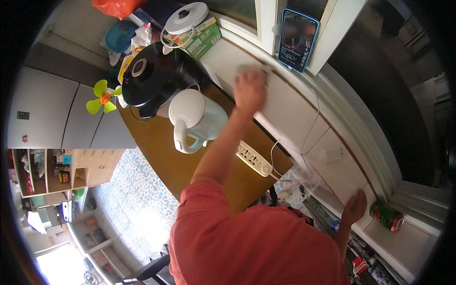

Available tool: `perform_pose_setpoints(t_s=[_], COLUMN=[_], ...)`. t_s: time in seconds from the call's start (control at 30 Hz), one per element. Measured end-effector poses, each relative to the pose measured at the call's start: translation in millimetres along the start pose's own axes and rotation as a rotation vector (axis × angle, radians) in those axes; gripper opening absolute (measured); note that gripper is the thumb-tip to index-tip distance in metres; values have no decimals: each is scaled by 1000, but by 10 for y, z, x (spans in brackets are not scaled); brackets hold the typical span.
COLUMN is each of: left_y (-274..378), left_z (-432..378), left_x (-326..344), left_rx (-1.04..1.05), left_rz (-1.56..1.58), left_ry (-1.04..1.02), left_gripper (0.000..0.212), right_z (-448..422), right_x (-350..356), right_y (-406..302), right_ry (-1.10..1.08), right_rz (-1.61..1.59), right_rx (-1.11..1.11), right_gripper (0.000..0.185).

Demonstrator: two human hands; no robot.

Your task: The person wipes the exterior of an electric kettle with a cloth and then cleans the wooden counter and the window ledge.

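Observation:
My left hand (251,91) is stretched out over the white tiled window ledge (285,103). It presses on a greyish cloth (254,67), blurred and partly hidden under the fingers. Below that forearm stand a pale blue electric kettle (213,119) with a white lid and a white power strip (254,158), partly covered by the arm. Far along the ledge to the right, my right hand (355,206) rests at the tiles with loosely bent fingers and nothing seen in it. Beside it a green and red drink can (386,216) lies on its side.
A phone (298,41) leans on the window frame, its cable crossing the ledge to a white charger (332,154). A black rice cooker (156,78) stands on the brown table (160,156). Behind it, a white lid (187,17) sits on a green box (205,42).

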State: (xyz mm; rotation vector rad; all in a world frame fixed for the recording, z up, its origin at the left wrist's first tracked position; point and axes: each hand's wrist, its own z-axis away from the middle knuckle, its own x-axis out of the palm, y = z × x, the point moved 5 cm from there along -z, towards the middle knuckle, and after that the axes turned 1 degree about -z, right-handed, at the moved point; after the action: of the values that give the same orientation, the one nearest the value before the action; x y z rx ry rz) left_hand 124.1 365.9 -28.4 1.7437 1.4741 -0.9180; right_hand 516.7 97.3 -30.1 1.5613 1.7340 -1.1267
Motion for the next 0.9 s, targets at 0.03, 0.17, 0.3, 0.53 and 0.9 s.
perform_pose_setpoints(t_s=[0.03,0.17,0.3,0.53,0.9], left_y=[-279,-1081,-1143,-1150,202], left_z=[-137,-782,-759,-594,230], left_x=[114,289,353,176,-31], left_rx=[-111,-381,-490,-600,-78], left_rz=[-177,-237,-201,-254,-288], left_ry=[-10,-137,-217,-431,-372], left_gripper=[27,28,31,34,25], right_z=[-25,-29,-3,-9,-18], right_x=[3,35,43,62,46], right_y=[-21,27,37,35,-44], right_ry=[-2,-4,-3,13,-1], right_rz=[-15,-55,-171,-144,13], right_rx=[5,38,82,8,-9], right_gripper=[27,27,27,26,25])
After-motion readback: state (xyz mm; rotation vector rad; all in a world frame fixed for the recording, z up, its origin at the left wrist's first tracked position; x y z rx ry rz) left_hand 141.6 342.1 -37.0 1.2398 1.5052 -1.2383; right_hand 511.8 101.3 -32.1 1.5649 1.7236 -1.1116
